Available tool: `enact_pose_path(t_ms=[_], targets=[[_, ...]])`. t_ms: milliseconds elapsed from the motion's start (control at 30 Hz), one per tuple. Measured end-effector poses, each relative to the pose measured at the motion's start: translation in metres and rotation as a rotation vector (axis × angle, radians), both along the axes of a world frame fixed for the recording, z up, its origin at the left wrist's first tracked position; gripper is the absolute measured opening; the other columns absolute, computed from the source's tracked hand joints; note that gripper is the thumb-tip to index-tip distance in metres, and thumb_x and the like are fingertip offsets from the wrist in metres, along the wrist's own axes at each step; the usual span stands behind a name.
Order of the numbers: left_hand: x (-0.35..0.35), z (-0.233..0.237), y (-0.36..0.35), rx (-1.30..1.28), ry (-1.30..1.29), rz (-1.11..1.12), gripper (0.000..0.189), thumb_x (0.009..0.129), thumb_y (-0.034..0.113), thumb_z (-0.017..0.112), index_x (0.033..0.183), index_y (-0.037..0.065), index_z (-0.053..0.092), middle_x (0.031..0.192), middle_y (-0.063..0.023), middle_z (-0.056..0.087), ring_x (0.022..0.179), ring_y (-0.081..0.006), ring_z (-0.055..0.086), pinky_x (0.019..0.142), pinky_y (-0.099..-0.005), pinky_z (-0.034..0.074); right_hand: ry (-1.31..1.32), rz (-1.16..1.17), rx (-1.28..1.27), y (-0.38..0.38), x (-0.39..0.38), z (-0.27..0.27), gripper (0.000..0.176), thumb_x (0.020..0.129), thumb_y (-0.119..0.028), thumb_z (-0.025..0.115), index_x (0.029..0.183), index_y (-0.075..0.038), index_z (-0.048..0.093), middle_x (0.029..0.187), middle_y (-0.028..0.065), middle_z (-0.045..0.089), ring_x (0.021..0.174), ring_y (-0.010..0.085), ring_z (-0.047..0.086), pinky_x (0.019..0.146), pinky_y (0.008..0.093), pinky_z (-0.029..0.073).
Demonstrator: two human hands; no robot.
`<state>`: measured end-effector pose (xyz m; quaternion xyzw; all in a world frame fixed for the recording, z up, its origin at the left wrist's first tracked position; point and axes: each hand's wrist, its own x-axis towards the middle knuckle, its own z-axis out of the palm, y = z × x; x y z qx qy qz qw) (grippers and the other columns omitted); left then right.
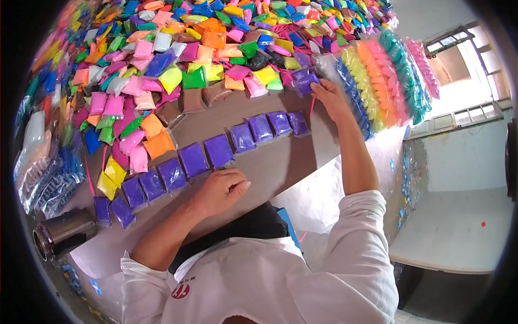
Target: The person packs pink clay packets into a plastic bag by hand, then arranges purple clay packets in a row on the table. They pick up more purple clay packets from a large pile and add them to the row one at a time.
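At the far end of the row [193, 159], I see the right hand [330, 98] pinching a purple packet [306, 83] between thumb and fingertips, right at the edge of the pile [178, 59]. The left hand [218, 190] lies loosely curled on the board [280, 167], just beside the row's middle packets, holding nothing; I cannot tell whether its fingertips touch one. The row slants from near the cup [62, 233] up toward the right hand, all purple, the packets lying edge to edge.

To do this well, I judge the packet should be lifted clear of its neighbours so no stray colour drags along. It should then be set flat just past the last one, with edges touching and in line with the slant. A light pinch at one corner suits it, since the filling looks soft and would dent under a squeeze. The left hand could steady the row. Bundles [377, 75] lie close on the right, so I would keep the wrist off them.
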<state>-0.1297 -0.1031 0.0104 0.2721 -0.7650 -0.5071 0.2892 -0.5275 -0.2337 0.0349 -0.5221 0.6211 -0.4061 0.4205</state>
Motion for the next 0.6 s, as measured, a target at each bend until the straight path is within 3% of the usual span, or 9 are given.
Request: enact_pose_path(t_ms=[167,367,467,600], targets=[[0.000,0.000,-0.002,-0.051,-0.022,-0.003,0.020,0.096,0.015,0.060,0.090,-0.003,0.063,0.085,-0.0148,0.065,0.078,-0.0302,0.063,0.071,-0.0369,0.050,-0.168,-0.155,-0.143,0.013,0.003,0.017,0.026,0.095,-0.020,0.064,0.115,-0.003,0.064,0.101,0.0019,0.066,0.092,0.0116,0.062,0.082,0.0302,0.052],[0.000,0.000,-0.001,-0.042,-0.038,-0.005,0.021,0.096,0.016,0.060,0.090,-0.003,0.063,0.084,-0.0149,0.064,0.077,-0.0304,0.062,0.070,-0.0364,0.050,-0.351,-0.317,-0.099,0.054,-0.003,0.016,0.018,0.094,-0.015,0.062,0.108,-0.004,0.065,0.100,0.0025,0.067,0.083,0.0110,0.064,0.077,0.0289,0.053],[-0.002,0.003,0.001,-0.021,0.005,0.020,0.019,0.095,0.014,0.061,0.086,-0.003,0.062,0.081,-0.0167,0.061,0.076,-0.0349,0.060,0.069,-0.0402,0.049,-0.308,-0.328,0.008,0.075,-0.015,-0.013,0.018,0.092,-0.014,0.064,0.107,-0.005,0.066,0.097,0.0016,0.068,0.081,0.0085,0.063,0.075,0.0262,0.051],[-0.003,0.002,0.001,-0.002,-0.003,0.028,0.019,0.095,0.015,0.061,0.087,-0.003,0.062,0.082,-0.0162,0.061,0.075,-0.0345,0.060,0.068,-0.0399,0.049,-0.047,-0.111,0.066,0.091,-0.010,-0.016,0.023,0.091,-0.012,0.066,0.112,-0.002,0.067,0.097,0.0010,0.067,0.084,0.0079,0.061,0.075,0.0244,0.049]])
